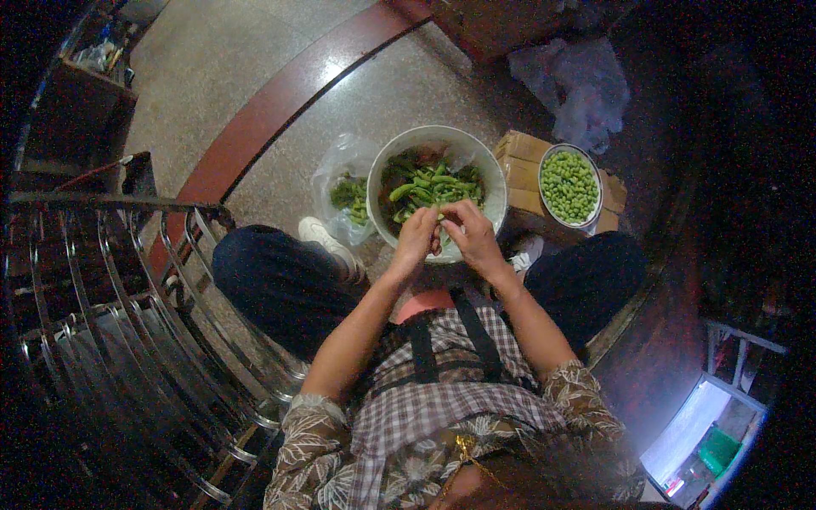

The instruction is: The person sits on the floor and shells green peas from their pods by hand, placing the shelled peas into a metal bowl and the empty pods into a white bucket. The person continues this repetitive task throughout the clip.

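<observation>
Above the near rim of a white bucket (501, 175), my left hand (415, 237) and my right hand (473, 234) meet at the fingertips. Pinched between them is a small green bean pod (439, 215), partly hidden by the fingers. Inside the bucket lies a heap of green bean pods (428, 185). To the right, an oval white-rimmed dish (542, 194) is filled with loose shelled green beans (569, 185). It rests on a cardboard box (517, 167).
Left of the bucket, a clear plastic bag (331, 153) holds more greens (349, 194). A crumpled plastic bag (583, 89) lies behind the dish. Metal railings (121, 255) curve along the left. A dark red strip (274, 95) crosses the speckled floor (191, 83).
</observation>
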Available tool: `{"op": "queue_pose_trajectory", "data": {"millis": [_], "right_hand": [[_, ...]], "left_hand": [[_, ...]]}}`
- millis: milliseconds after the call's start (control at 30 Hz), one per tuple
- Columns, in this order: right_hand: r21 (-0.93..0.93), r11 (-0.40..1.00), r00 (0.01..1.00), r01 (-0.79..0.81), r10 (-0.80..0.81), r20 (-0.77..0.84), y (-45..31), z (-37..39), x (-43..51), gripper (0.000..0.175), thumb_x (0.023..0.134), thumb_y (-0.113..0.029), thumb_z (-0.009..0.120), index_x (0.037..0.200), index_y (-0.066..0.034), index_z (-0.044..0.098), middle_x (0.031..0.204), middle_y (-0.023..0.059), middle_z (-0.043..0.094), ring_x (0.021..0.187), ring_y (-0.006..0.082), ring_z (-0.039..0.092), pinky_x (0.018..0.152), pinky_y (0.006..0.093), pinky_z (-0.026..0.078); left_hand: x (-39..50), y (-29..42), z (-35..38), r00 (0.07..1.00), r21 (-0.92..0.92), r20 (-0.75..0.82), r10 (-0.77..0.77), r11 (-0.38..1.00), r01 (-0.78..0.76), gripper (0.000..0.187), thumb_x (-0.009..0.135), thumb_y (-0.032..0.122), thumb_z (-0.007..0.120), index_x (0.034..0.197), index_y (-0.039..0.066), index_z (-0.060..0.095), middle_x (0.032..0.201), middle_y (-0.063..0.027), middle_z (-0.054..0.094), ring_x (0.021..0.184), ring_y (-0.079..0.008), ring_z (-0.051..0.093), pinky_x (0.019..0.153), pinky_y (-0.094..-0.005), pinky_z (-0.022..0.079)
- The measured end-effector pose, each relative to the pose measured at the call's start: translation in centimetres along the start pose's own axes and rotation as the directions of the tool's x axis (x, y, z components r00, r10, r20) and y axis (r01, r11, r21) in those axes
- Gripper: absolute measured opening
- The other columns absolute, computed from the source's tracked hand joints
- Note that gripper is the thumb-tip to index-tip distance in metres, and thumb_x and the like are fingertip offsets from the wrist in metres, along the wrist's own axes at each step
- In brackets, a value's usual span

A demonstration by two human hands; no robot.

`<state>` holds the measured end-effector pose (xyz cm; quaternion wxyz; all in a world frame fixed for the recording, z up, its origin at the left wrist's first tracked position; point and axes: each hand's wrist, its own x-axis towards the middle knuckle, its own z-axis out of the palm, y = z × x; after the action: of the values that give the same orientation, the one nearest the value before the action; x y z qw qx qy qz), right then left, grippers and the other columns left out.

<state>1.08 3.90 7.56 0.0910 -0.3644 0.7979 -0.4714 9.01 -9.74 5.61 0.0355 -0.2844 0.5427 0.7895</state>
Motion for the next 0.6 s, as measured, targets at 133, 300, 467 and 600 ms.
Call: {"op": "queue_pose_trajectory", "data": {"millis": [133, 300, 467, 600], "right_hand": [[0.013, 0.996, 0.995, 0.083, -0.084, 0.059, 0.0, -1.0, 0.4, 0.021, 0.090, -0.008, 0.067, 0.109, -0.0008, 0.062, 0.094, 0.0137, 0.061, 0.086, 0.0294, 0.064, 0.075, 0.0366, 0.050], [-0.010, 0.997, 0.993, 0.075, -0.074, 0.092, -0.2, -1.6, 0.8, 0.017, 0.092, -0.010, 0.066, 0.106, -0.0010, 0.062, 0.091, 0.0127, 0.061, 0.084, 0.0270, 0.064, 0.074, 0.0357, 0.050], [0.290, 0.912, 0.955, -0.292, 0.261, 0.141, 0.0, -1.7, 0.7, 0.014, 0.095, -0.011, 0.064, 0.106, -0.0022, 0.062, 0.089, 0.0068, 0.063, 0.080, 0.0174, 0.063, 0.074, 0.0315, 0.051], [0.772, 0.450, 0.846, -0.448, 0.492, 0.205, 0.7, -0.3, 0.7, 0.016, 0.098, -0.013, 0.063, 0.109, -0.0022, 0.059, 0.091, 0.0035, 0.063, 0.078, 0.0117, 0.061, 0.073, 0.0274, 0.052]], "left_hand": [[-0.2, -0.2, 0.0, 0.995, 0.064, -0.009, 0.101, 0.993, -0.100, 0.033, 0.107, 0.031, 0.046, 0.085, 0.006, 0.049, 0.067, -0.0014, 0.050, 0.052, -0.0110, 0.050, 0.049, -0.0275, 0.041], [-0.3, 0.0, 0.1, 0.996, 0.077, 0.003, 0.094, 0.993, -0.094, 0.032, 0.106, 0.030, 0.048, 0.086, 0.006, 0.050, 0.069, -0.0012, 0.051, 0.053, -0.0101, 0.050, 0.050, -0.0274, 0.042], [0.2, 0.1, -0.4, 0.999, -0.160, 0.007, -0.040, 0.986, 0.040, 0.027, 0.104, 0.030, 0.052, 0.094, 0.006, 0.053, 0.077, -0.0009, 0.055, 0.063, -0.0095, 0.054, 0.055, -0.0258, 0.045], [0.7, 0.4, -0.1, 0.999, -0.359, -0.022, -0.047, 0.933, 0.036, 0.020, 0.102, 0.025, 0.058, 0.102, 0.005, 0.055, 0.090, -0.0021, 0.061, 0.074, -0.0105, 0.058, 0.066, -0.0258, 0.051]]}}
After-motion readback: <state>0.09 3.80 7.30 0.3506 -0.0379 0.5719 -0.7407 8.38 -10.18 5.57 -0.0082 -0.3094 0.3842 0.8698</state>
